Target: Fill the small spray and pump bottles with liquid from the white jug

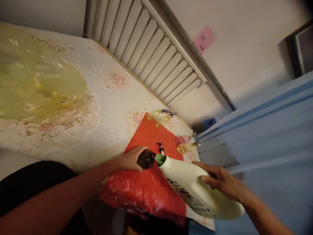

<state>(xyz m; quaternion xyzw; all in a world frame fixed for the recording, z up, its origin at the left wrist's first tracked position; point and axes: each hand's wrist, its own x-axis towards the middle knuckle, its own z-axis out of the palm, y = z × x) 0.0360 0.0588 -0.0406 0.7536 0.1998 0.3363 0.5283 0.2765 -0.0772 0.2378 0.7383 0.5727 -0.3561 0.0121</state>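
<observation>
My left hand [133, 159] is wrapped round a small dark bottle [144, 160], its open neck turned toward the right. In my right hand [220, 179] is a large pale green jug [190, 182], tilted so that its green spout [160, 159] meets the neck of the dark bottle. Whether liquid is flowing between them I cannot tell. A black pump top [160, 148] lies just beyond the two mouths, on a red plastic sheet [146, 140]. The underside of the jug and the fingers beneath it are hidden.
Two clear spray bottles [163, 119] stand at the back of the table, with pink and yellow bottles [186, 147] to the right. A yellow plastic bag [41, 78] covers the left of the flowered tablecloth [110, 107]. A radiator [151, 49] and a blue curtain [269, 156] border the table.
</observation>
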